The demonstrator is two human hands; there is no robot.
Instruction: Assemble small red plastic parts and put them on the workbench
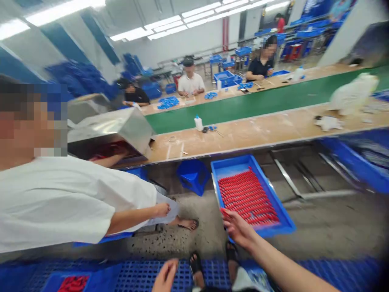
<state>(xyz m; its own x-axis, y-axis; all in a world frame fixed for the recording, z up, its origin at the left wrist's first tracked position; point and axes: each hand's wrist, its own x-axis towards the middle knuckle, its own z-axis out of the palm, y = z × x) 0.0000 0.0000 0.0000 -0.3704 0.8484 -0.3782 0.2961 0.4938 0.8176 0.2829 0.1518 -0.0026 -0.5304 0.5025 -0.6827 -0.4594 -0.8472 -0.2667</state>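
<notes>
My right hand (238, 228) reaches forward, fingers pinching a red piece (224, 211) near the left rim of the blue tray (275, 231). Left hand (167, 275) low, half curled; can't tell if gripping.

Bright overall, cool white light from ceiling tubes (65, 12) blown out upper left and top centre. Sheen on the metal hood (105, 123), left of centre. Dimmer below the workbench (258, 132), soft shadows on floor (209, 215). Background soft, left hand (166, 276) smeared at bottom edge. Wide-angle stretch toward sides, tilted horizon, black vignetting at right edge. Pixelation over co-workers' heads (33, 117).
</notes>
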